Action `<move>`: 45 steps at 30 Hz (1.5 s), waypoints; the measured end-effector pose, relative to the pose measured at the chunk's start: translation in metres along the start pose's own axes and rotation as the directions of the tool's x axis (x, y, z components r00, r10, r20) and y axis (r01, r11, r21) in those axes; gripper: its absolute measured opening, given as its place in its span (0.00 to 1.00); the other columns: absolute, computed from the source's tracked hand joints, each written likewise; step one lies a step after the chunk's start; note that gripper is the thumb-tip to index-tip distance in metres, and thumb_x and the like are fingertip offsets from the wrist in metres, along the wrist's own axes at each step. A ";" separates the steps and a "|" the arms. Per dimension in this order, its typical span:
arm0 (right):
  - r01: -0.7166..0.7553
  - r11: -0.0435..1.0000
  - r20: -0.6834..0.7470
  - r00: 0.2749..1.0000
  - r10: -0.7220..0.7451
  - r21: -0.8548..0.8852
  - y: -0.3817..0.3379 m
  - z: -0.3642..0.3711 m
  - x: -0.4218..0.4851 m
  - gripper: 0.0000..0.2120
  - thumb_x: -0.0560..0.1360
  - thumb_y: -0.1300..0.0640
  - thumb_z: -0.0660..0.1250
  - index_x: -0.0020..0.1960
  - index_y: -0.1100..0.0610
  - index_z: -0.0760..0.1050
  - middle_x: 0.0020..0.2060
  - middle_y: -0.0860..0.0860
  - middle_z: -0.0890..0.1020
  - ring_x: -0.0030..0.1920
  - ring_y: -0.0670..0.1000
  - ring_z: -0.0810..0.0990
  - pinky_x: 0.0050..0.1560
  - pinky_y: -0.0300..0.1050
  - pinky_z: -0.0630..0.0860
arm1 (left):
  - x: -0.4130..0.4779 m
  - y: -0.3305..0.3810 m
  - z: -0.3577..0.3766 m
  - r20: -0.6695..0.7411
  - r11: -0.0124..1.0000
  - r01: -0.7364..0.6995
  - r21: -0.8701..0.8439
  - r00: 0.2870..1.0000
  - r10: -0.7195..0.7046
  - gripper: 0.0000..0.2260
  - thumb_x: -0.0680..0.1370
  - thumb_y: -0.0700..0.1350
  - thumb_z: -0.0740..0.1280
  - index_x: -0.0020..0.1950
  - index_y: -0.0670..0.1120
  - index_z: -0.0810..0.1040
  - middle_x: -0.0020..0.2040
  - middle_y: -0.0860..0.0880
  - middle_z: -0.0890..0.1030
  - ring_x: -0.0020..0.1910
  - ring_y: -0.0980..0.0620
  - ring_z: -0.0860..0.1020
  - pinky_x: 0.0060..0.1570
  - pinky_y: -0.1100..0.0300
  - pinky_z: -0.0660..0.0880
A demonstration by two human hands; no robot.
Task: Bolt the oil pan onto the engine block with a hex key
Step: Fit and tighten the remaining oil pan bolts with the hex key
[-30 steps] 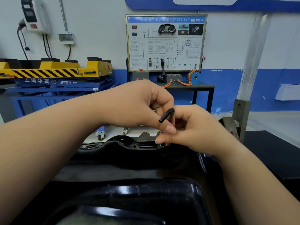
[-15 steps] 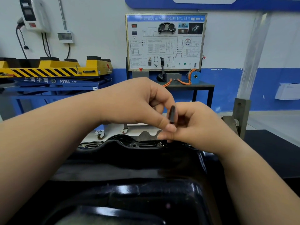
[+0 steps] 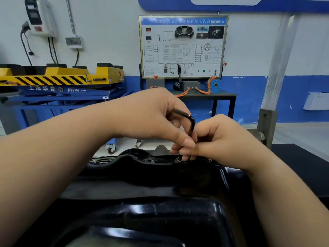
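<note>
Hex key (image 3: 192,123): black, L-shaped, bend uppermost, one arm running down between the two hands; lower tip hidden by fingers.
Left hand (image 3: 151,115): fingers curled round the key's upper arm, thumb laid down along the upright arm.
Right hand (image 3: 219,139): touching the left thumb, fingers curled in and pinching the upright arm low down.
Oil pan (image 3: 160,186): glossy black, directly beneath the grip, its far rim just under the fingertips.
Bolt head (image 3: 179,159): on that rim, just below-left of the grip.
Behind the grip: wiring training board (image 3: 183,47) on a dark table (image 3: 222,95). Behind-left: yellow-and-blue lift platform (image 3: 58,78).
</note>
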State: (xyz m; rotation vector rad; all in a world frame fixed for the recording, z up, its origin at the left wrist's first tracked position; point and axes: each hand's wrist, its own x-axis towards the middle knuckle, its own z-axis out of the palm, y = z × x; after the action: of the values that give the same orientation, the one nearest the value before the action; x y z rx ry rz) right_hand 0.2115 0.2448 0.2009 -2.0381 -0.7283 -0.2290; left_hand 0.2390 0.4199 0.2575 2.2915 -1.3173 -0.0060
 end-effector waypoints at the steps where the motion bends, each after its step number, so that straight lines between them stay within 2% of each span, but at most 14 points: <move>1: 0.005 0.999 -0.029 1.000 -0.006 -0.035 0.001 0.000 0.001 0.02 0.67 0.61 0.74 0.40 0.59 0.83 0.39 0.60 0.84 0.44 0.62 0.83 0.49 0.56 0.80 | 0.000 0.000 0.000 0.002 1.000 0.006 -0.014 1.000 -0.006 0.11 0.62 0.56 0.72 0.38 0.51 0.83 0.27 0.47 0.75 0.28 0.50 0.71 0.35 0.60 0.70; 4: 0.044 0.994 -0.075 0.996 -0.052 -0.098 0.001 0.003 0.002 0.09 0.64 0.61 0.77 0.37 0.65 0.80 0.37 0.63 0.82 0.42 0.63 0.80 0.46 0.56 0.77 | 0.000 -0.002 0.000 0.000 0.998 0.024 -0.065 1.000 -0.024 0.11 0.61 0.56 0.73 0.39 0.52 0.82 0.28 0.48 0.74 0.28 0.48 0.69 0.34 0.58 0.68; 9: 0.060 0.996 -0.095 0.993 -0.067 -0.071 0.001 0.010 0.005 0.13 0.63 0.62 0.78 0.34 0.45 0.78 0.30 0.44 0.79 0.34 0.45 0.77 0.40 0.39 0.76 | 0.001 -0.001 0.001 -0.005 0.998 0.004 -0.055 1.000 -0.004 0.13 0.63 0.54 0.76 0.42 0.47 0.83 0.40 0.34 0.79 0.40 0.34 0.76 0.48 0.39 0.75; 13: 0.029 0.998 -0.028 0.999 -0.030 -0.050 0.001 0.005 0.003 0.07 0.64 0.56 0.76 0.40 0.56 0.81 0.37 0.58 0.83 0.40 0.61 0.81 0.46 0.54 0.80 | 0.000 -0.001 0.001 -0.011 1.000 -0.011 -0.028 1.000 0.011 0.12 0.63 0.54 0.76 0.42 0.49 0.84 0.38 0.42 0.82 0.41 0.39 0.78 0.48 0.42 0.75; 18: -0.014 0.996 0.084 0.996 0.006 0.089 -0.001 -0.002 -0.001 0.07 0.70 0.61 0.70 0.43 0.51 0.83 0.44 0.53 0.86 0.42 0.53 0.85 0.44 0.47 0.82 | 0.000 -0.002 0.000 0.008 0.999 -0.029 -0.020 1.000 0.030 0.13 0.66 0.54 0.74 0.44 0.46 0.84 0.36 0.44 0.83 0.39 0.44 0.78 0.45 0.47 0.74; 21: 0.011 0.997 0.049 0.999 -0.014 0.075 -0.002 -0.002 0.000 0.10 0.68 0.60 0.71 0.36 0.46 0.83 0.41 0.53 0.86 0.44 0.55 0.85 0.44 0.49 0.82 | 0.002 -0.006 0.000 0.022 0.998 -0.022 -0.053 0.999 0.023 0.05 0.66 0.52 0.73 0.39 0.54 0.84 0.31 0.45 0.79 0.35 0.41 0.75 0.44 0.47 0.76; 23: 0.028 0.999 -0.009 1.000 -0.027 0.034 -0.002 -0.002 0.001 0.03 0.64 0.59 0.75 0.34 0.52 0.84 0.40 0.59 0.85 0.46 0.61 0.83 0.48 0.55 0.80 | 0.002 -0.007 0.000 0.022 0.997 -0.014 -0.082 1.000 0.015 0.05 0.65 0.54 0.73 0.40 0.58 0.83 0.27 0.46 0.73 0.29 0.44 0.70 0.36 0.52 0.71; 26: 0.035 0.999 -0.068 0.997 -0.037 -0.039 0.000 0.001 0.002 0.07 0.63 0.62 0.78 0.38 0.63 0.82 0.39 0.65 0.81 0.45 0.66 0.80 0.48 0.62 0.76 | 0.001 -0.006 0.000 0.024 0.995 -0.003 -0.103 1.000 0.005 0.10 0.63 0.55 0.74 0.42 0.55 0.83 0.28 0.44 0.74 0.29 0.44 0.69 0.34 0.53 0.69; 31: 0.076 0.996 -0.117 0.990 -0.080 -0.041 -0.001 0.011 0.005 0.11 0.63 0.59 0.78 0.40 0.62 0.79 0.36 0.62 0.80 0.39 0.63 0.78 0.43 0.57 0.77 | 0.001 -0.002 0.001 0.004 0.996 -0.037 -0.082 0.999 0.038 0.11 0.64 0.54 0.76 0.41 0.51 0.83 0.39 0.38 0.81 0.42 0.35 0.77 0.49 0.39 0.75; 33: 0.074 0.997 -0.106 0.991 -0.078 -0.037 0.000 0.011 0.006 0.09 0.63 0.59 0.78 0.39 0.58 0.79 0.35 0.58 0.81 0.39 0.62 0.79 0.43 0.56 0.78 | 0.000 -0.002 0.001 0.004 0.993 -0.029 -0.114 1.000 0.030 0.11 0.63 0.54 0.75 0.41 0.49 0.84 0.39 0.36 0.80 0.42 0.34 0.76 0.49 0.38 0.74; 36: 0.066 0.997 -0.027 0.998 -0.065 0.034 -0.001 0.007 0.004 0.08 0.66 0.63 0.76 0.37 0.52 0.80 0.34 0.51 0.82 0.35 0.50 0.80 0.41 0.47 0.80 | 0.000 -0.002 0.002 0.007 0.993 -0.032 -0.115 0.999 0.033 0.11 0.63 0.53 0.73 0.41 0.50 0.85 0.36 0.42 0.82 0.40 0.39 0.78 0.46 0.51 0.75; 38: 0.055 0.995 0.018 0.998 -0.057 0.078 -0.002 0.003 0.002 0.06 0.68 0.64 0.74 0.39 0.53 0.82 0.36 0.57 0.83 0.36 0.48 0.80 0.39 0.43 0.80 | 0.000 -0.003 0.002 0.015 0.993 -0.031 -0.117 0.999 0.033 0.13 0.63 0.54 0.73 0.42 0.48 0.85 0.35 0.43 0.82 0.39 0.41 0.78 0.46 0.56 0.76; 42: 0.045 0.992 0.067 0.996 -0.053 0.119 -0.005 -0.002 -0.002 0.13 0.69 0.62 0.70 0.33 0.45 0.82 0.33 0.54 0.83 0.35 0.45 0.82 0.39 0.41 0.81 | 0.001 -0.005 0.002 0.027 0.990 -0.013 -0.139 0.999 0.017 0.10 0.65 0.54 0.74 0.44 0.56 0.85 0.34 0.38 0.80 0.39 0.35 0.76 0.51 0.39 0.74; 45: 0.055 0.995 -0.013 0.998 -0.054 0.085 -0.004 -0.003 -0.001 0.03 0.66 0.58 0.72 0.35 0.51 0.83 0.34 0.55 0.84 0.35 0.49 0.83 0.38 0.44 0.80 | 0.002 -0.006 0.003 0.026 0.986 -0.023 -0.163 0.999 0.027 0.09 0.65 0.54 0.74 0.43 0.57 0.84 0.30 0.38 0.74 0.34 0.35 0.71 0.43 0.43 0.74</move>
State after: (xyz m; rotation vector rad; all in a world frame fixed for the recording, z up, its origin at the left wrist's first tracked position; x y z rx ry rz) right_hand 0.2083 0.2437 0.2047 -1.9363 -0.7754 -0.2359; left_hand 0.2443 0.4192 0.2530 2.1446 -1.3096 -0.1330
